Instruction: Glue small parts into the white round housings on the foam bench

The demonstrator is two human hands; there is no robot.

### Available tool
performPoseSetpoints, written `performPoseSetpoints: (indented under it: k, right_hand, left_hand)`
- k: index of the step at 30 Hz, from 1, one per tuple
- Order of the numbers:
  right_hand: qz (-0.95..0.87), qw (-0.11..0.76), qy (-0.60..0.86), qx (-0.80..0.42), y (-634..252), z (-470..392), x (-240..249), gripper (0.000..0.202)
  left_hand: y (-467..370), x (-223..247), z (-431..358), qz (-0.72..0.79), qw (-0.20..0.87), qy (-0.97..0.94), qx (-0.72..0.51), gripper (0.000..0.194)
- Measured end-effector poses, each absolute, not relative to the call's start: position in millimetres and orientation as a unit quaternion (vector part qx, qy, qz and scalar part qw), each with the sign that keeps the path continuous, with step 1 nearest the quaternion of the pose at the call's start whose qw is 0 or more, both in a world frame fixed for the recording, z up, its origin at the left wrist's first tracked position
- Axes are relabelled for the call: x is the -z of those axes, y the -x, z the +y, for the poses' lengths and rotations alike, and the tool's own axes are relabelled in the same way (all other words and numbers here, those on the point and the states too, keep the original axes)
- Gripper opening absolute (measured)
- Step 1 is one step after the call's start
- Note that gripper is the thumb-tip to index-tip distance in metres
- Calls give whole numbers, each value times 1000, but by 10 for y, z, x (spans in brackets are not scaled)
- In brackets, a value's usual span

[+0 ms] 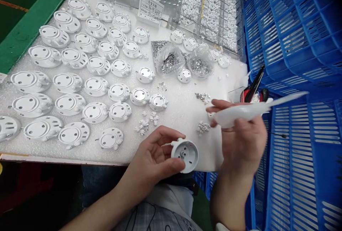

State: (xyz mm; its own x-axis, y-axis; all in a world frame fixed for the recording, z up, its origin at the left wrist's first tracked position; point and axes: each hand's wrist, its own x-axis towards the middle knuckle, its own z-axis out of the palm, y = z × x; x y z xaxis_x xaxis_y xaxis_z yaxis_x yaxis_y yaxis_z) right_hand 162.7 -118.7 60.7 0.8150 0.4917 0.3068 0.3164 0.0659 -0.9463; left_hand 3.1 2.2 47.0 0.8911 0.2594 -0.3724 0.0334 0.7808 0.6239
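Observation:
Near the table's front edge, my left hand grips a round white part, its hollow side with a small central post facing up. My right hand, to the right, is closed on a white squeeze bottle whose long nozzle points to the right. Just left of the right hand lies a small heap of white pieces, with dark metal bits farther back. Another heap of small white pieces sits beyond my left hand.
Rows of round white parts cover the left of the foam-topped table. Bags of metal bits lie at the middle back, before clear trays and a paper label. Blue crates and a red-and-black tool are right.

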Motion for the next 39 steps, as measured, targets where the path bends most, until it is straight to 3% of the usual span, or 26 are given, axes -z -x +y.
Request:
performPoseSetpoints:
  k: [4, 9, 15, 20, 29, 39]
  right_hand:
    - [-290, 737, 603, -98, -1818, -1284, -681, 23]
    - [-242, 740, 598, -190, -1939, -1262, -625, 35]
    - [-239, 765, 588, -112, -1791, -1145, -570, 59]
    - [-275, 728, 628, -10, -1607, -1123, -549, 60]
    - [-370, 640, 673, 27, -1544, -1169, -560, 57]
    - [-389, 632, 668, 49, -1550, -1133, -479, 57]
  left_hand:
    - [-78, -574, -18, 262, 945, -195, 3, 45]
    - [-162, -611, -36, 294, 941, -166, 2, 45]
    - [-195, -605, -56, 307, 934, -183, -7, 47]
    - [-190, -628, -64, 324, 924, -205, -3, 53]
    - [-207, -616, -64, 319, 926, -201, -3, 52]
    - [-206, -652, -65, 318, 927, -200, 0, 51]
